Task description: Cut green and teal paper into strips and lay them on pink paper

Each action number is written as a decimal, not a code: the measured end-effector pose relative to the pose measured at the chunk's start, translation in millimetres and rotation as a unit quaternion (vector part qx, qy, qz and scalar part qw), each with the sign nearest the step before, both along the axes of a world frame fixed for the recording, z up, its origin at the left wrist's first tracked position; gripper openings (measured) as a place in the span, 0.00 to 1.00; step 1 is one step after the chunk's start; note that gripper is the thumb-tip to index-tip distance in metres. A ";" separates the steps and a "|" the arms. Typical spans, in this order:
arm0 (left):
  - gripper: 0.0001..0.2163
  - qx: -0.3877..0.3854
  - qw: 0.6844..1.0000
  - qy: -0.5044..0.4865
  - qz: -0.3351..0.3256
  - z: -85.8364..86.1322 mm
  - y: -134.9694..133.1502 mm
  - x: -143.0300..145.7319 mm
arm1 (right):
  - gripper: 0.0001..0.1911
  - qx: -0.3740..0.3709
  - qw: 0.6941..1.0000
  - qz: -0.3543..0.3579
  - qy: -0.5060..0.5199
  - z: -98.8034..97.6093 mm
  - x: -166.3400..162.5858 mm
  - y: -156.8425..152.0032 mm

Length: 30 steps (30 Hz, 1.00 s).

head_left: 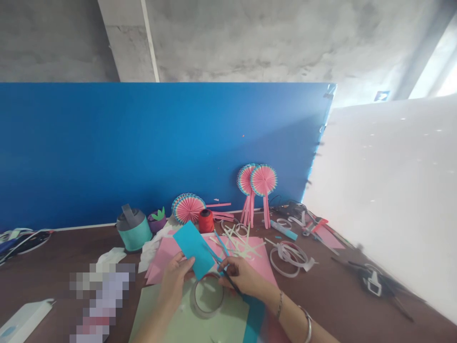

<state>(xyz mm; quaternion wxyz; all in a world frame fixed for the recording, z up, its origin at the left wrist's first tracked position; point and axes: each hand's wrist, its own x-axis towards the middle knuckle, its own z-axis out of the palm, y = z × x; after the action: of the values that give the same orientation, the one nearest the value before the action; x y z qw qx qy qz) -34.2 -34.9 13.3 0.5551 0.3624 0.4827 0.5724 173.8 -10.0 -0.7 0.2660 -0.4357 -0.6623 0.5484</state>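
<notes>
A rectangle of blue paper (195,247) is pinched by its lower left edge between the thumb and fingers of my left hand (177,272). My right hand (240,274) is closed around a pair of scissors (231,281), whose dark handle shows below the fingers. The blades point up and left at the right edge of the blue paper. A narrow blue strip (222,243) stands beside the blades. Just under both hands, a roll of tape (208,312) lies on pale green sheets (157,309). Behind it are pink sheets (164,252) with loose pale strips (243,240) on top.
Pink pleated paper fans (263,180) lean against the blue partition (107,152). A red thread spool (206,221), a teal pot (134,231) and a purple pot (157,223) stand at the back. Coiled white strips (291,255), a glue stick (284,230) and cables (373,281) lie right.
</notes>
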 end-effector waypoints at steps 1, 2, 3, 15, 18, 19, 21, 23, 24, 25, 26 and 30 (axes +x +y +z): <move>0.18 -0.002 1.000 -0.003 -0.008 -0.2 -0.2 0.8 | 0.10 0.002 1.000 -0.003 0.000 0.1 -0.1 -0.2; 0.19 -0.003 1.000 -0.007 -0.015 -0.8 -0.4 1.5 | 0.10 0.001 1.000 -0.005 0.000 0.2 -0.3 -0.3; 0.19 -0.003 1.000 -0.011 -0.022 -1.7 -0.5 2.2 | 0.10 -0.001 1.000 -0.006 0.001 0.2 -0.5 -0.3; 0.20 -0.004 0.999 -0.017 -0.042 0.6 -3.1 6.5 | 0.10 0.024 1.000 -0.010 0.006 -2.8 -1.5 0.6; 0.20 -0.001 0.999 -0.020 -0.042 -0.2 -2.9 6.4 | 0.10 0.036 0.999 -0.010 0.003 -1.6 -1.2 0.4; 0.20 -0.001 0.999 -0.020 -0.041 -1.3 -2.6 6.1 | 0.10 0.040 0.999 -0.011 0.005 -1.4 -1.2 0.3; 0.20 -0.001 0.999 -0.021 -0.038 -3.9 -1.8 5.1 | 0.10 0.044 0.999 -0.014 0.008 -1.9 -1.2 0.3; 0.20 0.003 0.999 -0.022 -0.039 -6.6 -1.1 4.0 | 0.10 0.040 0.999 -0.018 0.009 -3.5 -1.5 0.9; 0.20 0.005 0.999 -0.023 -0.039 -7.7 -0.9 3.4 | 0.09 0.037 0.999 -0.022 0.010 -4.7 -1.6 1.4; 0.20 0.006 0.999 -0.025 -0.040 -8.5 -0.7 3.0 | 0.09 0.033 0.999 -0.024 0.010 -5.9 -1.8 2.0; 0.19 0.007 0.999 -0.026 -0.043 -9.0 -0.5 2.8 | 0.09 0.029 0.999 -0.025 0.012 -7.0 -1.9 2.5; 0.20 0.005 0.999 -0.024 -0.045 -7.8 -0.2 3.1 | 0.10 0.022 1.000 -0.022 0.004 -9.5 -2.3 3.7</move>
<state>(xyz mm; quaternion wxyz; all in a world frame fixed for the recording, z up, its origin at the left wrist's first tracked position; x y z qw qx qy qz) -31.1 -35.1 5.5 0.5897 0.3729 0.4497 0.5577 171.5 -6.3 -10.2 0.2904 -0.4423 -0.6630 0.5296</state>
